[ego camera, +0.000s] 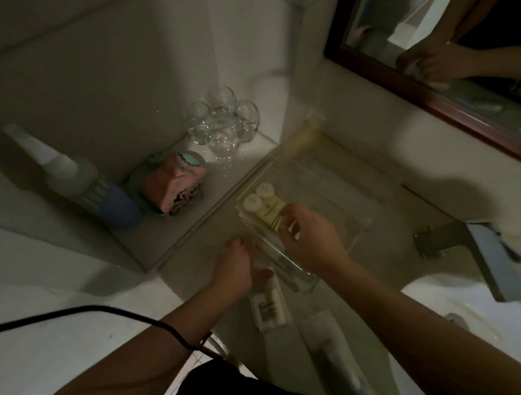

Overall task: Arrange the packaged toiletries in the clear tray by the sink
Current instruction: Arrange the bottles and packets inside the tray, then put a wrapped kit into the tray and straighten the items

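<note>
The left hand (240,264) lies flat on the counter, fingers loose, touching the near end of a white packet (269,304). The packet's long side points toward the clear tray (358,230), just beyond it. This hand is nearer. In the tray, the right hand (309,231) seems to pinch a small bottle (267,208); the blur hides the grip.
</note>
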Demonstrator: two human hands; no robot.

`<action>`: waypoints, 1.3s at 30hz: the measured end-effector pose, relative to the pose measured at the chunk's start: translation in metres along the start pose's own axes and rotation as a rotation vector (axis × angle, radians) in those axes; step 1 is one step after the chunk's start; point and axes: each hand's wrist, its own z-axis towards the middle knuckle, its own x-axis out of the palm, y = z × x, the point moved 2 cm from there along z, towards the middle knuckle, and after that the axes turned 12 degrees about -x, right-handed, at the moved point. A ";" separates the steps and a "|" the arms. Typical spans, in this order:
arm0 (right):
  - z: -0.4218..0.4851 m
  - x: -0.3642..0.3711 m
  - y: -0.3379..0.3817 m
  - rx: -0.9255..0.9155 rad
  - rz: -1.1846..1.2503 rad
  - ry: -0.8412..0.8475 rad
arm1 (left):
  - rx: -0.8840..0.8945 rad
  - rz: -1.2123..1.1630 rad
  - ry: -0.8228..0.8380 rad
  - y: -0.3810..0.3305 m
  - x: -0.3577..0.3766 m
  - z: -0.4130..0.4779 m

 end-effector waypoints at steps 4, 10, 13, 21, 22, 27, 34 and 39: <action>-0.044 0.000 0.015 0.009 0.050 0.129 | -0.002 0.272 -0.015 -0.007 0.013 -0.029; -0.085 0.005 0.009 0.072 0.082 0.176 | -0.044 0.161 0.078 -0.010 0.015 -0.037; -0.095 0.001 0.002 0.142 0.110 0.153 | -0.041 0.019 0.132 -0.013 0.003 -0.042; -0.142 0.001 -0.028 0.425 -0.157 0.487 | 0.017 -0.294 0.064 -0.035 -0.044 -0.029; -0.147 0.002 -0.029 0.446 -0.164 0.516 | 0.029 -0.314 0.063 -0.040 -0.048 -0.027; -0.151 0.016 -0.031 0.453 -0.134 0.621 | 0.043 -0.374 -0.034 -0.057 -0.064 -0.008; -0.093 -0.025 -0.010 0.334 0.053 0.574 | 0.013 -0.347 -0.100 -0.069 -0.083 0.037; -0.020 -0.085 0.003 0.369 0.179 0.260 | 0.026 -0.160 -0.080 -0.070 -0.068 0.062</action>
